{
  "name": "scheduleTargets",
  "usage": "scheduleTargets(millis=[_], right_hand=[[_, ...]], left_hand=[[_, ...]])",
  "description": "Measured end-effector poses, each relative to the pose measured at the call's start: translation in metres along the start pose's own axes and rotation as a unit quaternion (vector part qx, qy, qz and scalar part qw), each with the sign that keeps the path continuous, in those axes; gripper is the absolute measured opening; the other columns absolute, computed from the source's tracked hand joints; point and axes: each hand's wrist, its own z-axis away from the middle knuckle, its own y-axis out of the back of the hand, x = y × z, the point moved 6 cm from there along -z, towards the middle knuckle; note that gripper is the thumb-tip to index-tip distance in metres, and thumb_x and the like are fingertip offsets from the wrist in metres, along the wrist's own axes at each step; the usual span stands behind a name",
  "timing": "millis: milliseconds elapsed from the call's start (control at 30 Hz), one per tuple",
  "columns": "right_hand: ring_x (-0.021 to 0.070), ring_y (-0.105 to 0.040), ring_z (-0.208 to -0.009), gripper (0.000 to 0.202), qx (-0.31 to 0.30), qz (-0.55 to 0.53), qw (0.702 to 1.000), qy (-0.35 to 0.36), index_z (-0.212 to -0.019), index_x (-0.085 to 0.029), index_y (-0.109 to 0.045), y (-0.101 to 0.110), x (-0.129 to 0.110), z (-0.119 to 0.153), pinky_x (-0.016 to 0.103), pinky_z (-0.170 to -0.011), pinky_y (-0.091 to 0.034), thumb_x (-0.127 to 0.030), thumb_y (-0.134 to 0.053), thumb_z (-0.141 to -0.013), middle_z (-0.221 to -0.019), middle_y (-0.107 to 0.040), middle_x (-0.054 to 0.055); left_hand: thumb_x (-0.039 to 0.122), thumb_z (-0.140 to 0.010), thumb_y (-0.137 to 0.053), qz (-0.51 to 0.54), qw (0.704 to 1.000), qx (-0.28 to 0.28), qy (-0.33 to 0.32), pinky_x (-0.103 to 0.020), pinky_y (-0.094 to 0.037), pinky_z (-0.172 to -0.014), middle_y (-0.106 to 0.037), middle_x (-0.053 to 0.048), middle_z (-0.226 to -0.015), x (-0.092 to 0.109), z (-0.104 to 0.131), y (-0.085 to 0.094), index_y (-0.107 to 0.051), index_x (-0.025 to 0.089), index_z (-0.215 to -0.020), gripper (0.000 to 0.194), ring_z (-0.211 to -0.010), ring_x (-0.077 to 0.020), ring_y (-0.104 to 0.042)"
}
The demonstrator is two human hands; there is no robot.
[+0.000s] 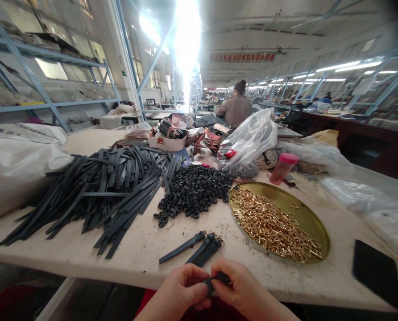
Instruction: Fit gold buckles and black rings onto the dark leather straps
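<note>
At the table's front edge, my left hand and my right hand meet, both closed on one black strap. Its far end and any buckle are mostly hidden by my fingers. Just beyond lie several black straps with gold buckles. A large heap of flat black strips spreads to the left. In the middle is a pile of small black loops. To the right, a round gold tray carries a heap of gold buckles.
A dark phone-like slab lies at the right edge. Behind the tray stand a pink-lidded jar and a clear plastic bag. A white sack bulges at the left. Further back, a person faces away.
</note>
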Motion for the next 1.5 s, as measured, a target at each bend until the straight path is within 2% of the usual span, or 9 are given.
scheduleTargets(millis=[100, 300, 533, 733, 900, 1033, 1167, 1333, 1500], right_hand=[[0.0151, -0.053, -0.065, 0.009, -0.008, 0.085, 0.996, 0.035, -0.073, -0.018, -0.056, -0.001, -0.010, 0.003, 0.024, -0.057, -0.036, -0.014, -0.049, -0.072, -0.070, -0.060, 0.002], [0.0140, -0.054, -0.064, 0.010, -0.003, -0.013, 1.000, -0.015, -0.082, -0.019, -0.053, -0.003, 0.001, 0.006, 0.022, -0.057, -0.041, -0.019, -0.043, -0.080, -0.072, -0.061, 0.001], [0.0167, -0.057, -0.063, 0.012, 0.006, 0.010, 0.999, 0.052, -0.080, -0.021, -0.049, -0.021, 0.008, -0.001, 0.025, -0.056, -0.041, -0.024, -0.038, -0.083, -0.071, -0.062, 0.004], [0.0187, -0.058, -0.070, 0.020, 0.041, 0.057, 0.997, 0.043, -0.087, -0.021, -0.051, -0.017, 0.009, -0.046, 0.029, -0.062, -0.041, -0.023, -0.031, -0.088, -0.077, -0.064, 0.005], [0.0239, -0.055, -0.080, 0.019, 0.067, 0.225, 0.971, 0.039, -0.076, -0.020, -0.058, -0.011, 0.018, -0.093, 0.036, -0.071, -0.040, -0.022, -0.041, -0.085, -0.082, -0.061, 0.007], [0.0242, -0.056, -0.084, 0.011, 0.039, 0.227, 0.971, 0.070, -0.083, -0.021, -0.061, -0.023, 0.034, -0.104, 0.036, -0.073, -0.042, -0.024, -0.051, -0.080, -0.091, -0.062, 0.008], [0.0248, -0.057, -0.083, 0.013, 0.045, 0.210, 0.974, 0.072, -0.084, -0.022, -0.063, -0.028, 0.038, -0.101, 0.037, -0.074, -0.043, -0.025, -0.051, -0.080, -0.090, -0.064, 0.008], [0.0261, -0.055, -0.095, 0.025, 0.083, 0.175, 0.980, 0.046, -0.101, -0.021, -0.060, -0.011, 0.035, -0.099, 0.039, -0.084, -0.042, -0.032, -0.053, -0.079, -0.104, -0.062, 0.010], [0.0207, -0.059, -0.086, 0.023, 0.160, 0.219, 0.962, -0.017, -0.098, -0.018, -0.059, 0.036, 0.063, -0.108, 0.032, -0.077, -0.045, -0.023, -0.042, -0.083, -0.096, -0.063, 0.008]], left_hand=[[0.032, -0.056, -0.071, 0.006, 1.000, -0.003, -0.004, -0.020, -0.039, -0.051, -0.063, 0.000, -0.060, -0.004, -0.001, -0.003, -0.055, 0.012, -0.073, 0.031, -0.050, -0.0087, -0.054], [0.029, -0.060, -0.067, -0.032, 0.999, -0.022, 0.001, -0.020, -0.037, -0.050, -0.060, 0.004, -0.054, -0.001, -0.003, 0.000, -0.050, 0.013, -0.087, 0.036, -0.048, -0.0083, -0.052], [0.019, -0.064, -0.055, -0.129, 0.991, 0.012, 0.034, -0.021, -0.038, -0.052, -0.061, 0.003, -0.057, -0.001, -0.008, 0.009, -0.052, 0.015, -0.077, 0.014, -0.053, -0.0114, -0.056], [0.016, -0.072, -0.048, -0.281, 0.954, 0.050, -0.094, -0.020, -0.043, -0.059, -0.065, 0.002, -0.070, 0.032, -0.029, 0.021, -0.056, 0.016, -0.097, 0.027, -0.066, -0.0130, -0.060], [0.028, -0.086, -0.041, -0.561, 0.788, 0.226, -0.119, -0.024, -0.042, -0.079, -0.065, -0.003, -0.094, 0.096, -0.057, 0.107, -0.059, 0.020, -0.100, 0.025, -0.090, -0.0154, -0.059], [0.024, -0.087, -0.043, -0.606, 0.710, 0.358, -0.034, -0.039, -0.041, -0.085, -0.059, -0.010, -0.103, 0.125, -0.081, 0.202, -0.058, 0.011, -0.097, 0.022, -0.096, -0.0208, -0.056], [0.033, -0.084, -0.051, -0.621, 0.672, 0.402, 0.029, -0.039, -0.046, -0.079, -0.059, -0.005, -0.101, 0.121, -0.094, 0.244, -0.056, 0.014, -0.099, 0.025, -0.089, -0.0175, -0.057], [0.027, -0.081, -0.049, -0.608, 0.669, 0.427, -0.014, -0.029, -0.044, -0.067, -0.062, -0.006, -0.079, 0.124, -0.071, 0.224, -0.057, 0.014, -0.078, 0.016, -0.074, -0.0176, -0.059], [0.040, -0.080, -0.042, -0.531, 0.678, 0.490, -0.139, -0.025, -0.044, -0.067, -0.062, -0.003, -0.080, 0.150, -0.001, 0.182, -0.052, 0.018, -0.085, 0.024, -0.074, -0.0173, -0.059]])
